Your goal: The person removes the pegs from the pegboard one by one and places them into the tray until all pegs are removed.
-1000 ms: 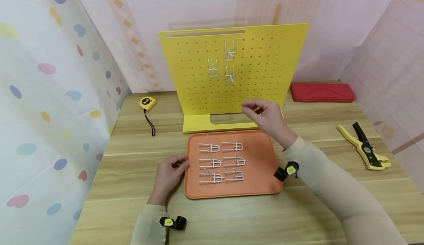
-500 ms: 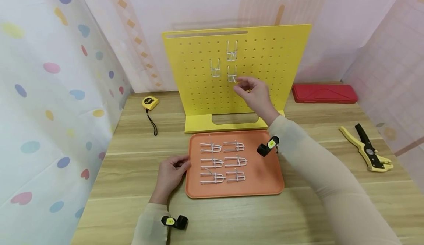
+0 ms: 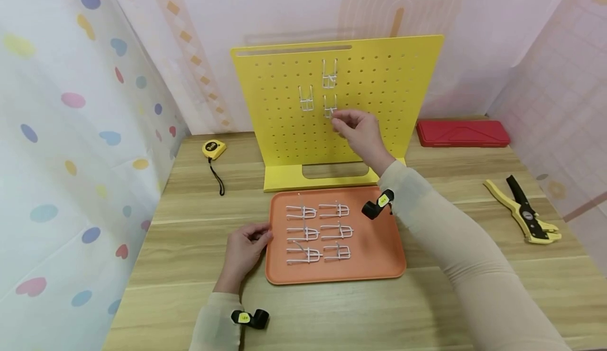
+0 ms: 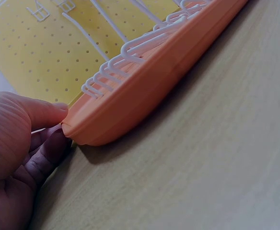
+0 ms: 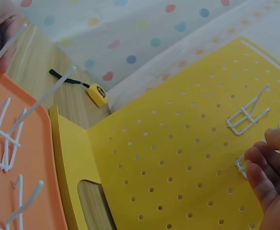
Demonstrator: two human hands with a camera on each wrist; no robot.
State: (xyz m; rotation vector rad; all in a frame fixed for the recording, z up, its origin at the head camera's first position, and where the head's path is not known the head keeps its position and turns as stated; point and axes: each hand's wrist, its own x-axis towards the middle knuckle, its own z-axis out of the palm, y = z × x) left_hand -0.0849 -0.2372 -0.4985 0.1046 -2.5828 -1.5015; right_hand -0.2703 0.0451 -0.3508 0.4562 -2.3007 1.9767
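**Right hand (image 3: pixel 362 132) pinches the lower hook (image 3: pixel 330 109) on the board; six more hooks (image 3: pixel 341 231) lie in the tray (image 3: pixel 374 253)**

The shallow orange tray sits on the wooden table (image 3: pixel 332 314), just in front of the yellow pegboard (image 3: pixel 389 82). Its six white wire hooks lie flat in two columns of three, filling the left and middle of the floor, each with a prong sticking up. The left hand (image 3: pixel 243 253) grips the tray's left rim, one finger over the top edge and others against the outside.

At the upright pegboard, the right thumb and forefinger are closed on the prong of the lower hook, partly hiding it. Two other hooks hang there: the upper hook (image 3: pixel 329 79) directly above it and the left hook (image 3: pixel 306 101) beside it.

A red case (image 3: pixel 462 133) lies shut to the right of the pegboard, its contents hidden. Nearer the person on that side lie yellow-and-black pliers (image 3: pixel 527 215); a yellow tape measure (image 3: pixel 214 149) with a black strap rests left of the pegboard.
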